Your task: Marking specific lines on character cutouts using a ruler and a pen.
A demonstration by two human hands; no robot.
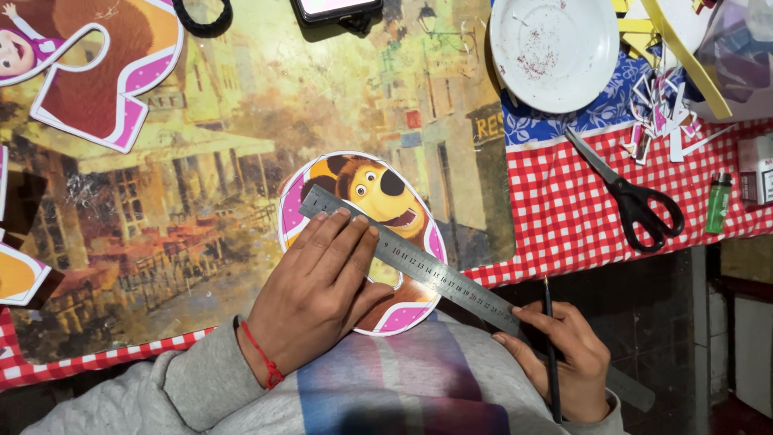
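Steel ruler (411, 259): stiff, thin, likely slick; it lies slantwise across the oval bear cutout (378, 201) at the table edge. Your left hand (318, 294) presses it flat, fingers spread; your right hand (564, 354) pinches its lower end and grips a pencil (550, 338). Cutout: light card, probably bends easily. White plate (555, 52): reddish crumbs only.

Grey sleeves (193, 379); red wrist cord (262, 354).

1. A long grey steel ruler (419, 262) is lying diagonally across the cutout, overhanging the table's near edge.
2. A round pink-bordered cardboard cutout of a cartoon bear (378, 201) is lying flat at the table's near edge.
3. A thin dark pencil (551, 338) is pointing upward beyond that edge.
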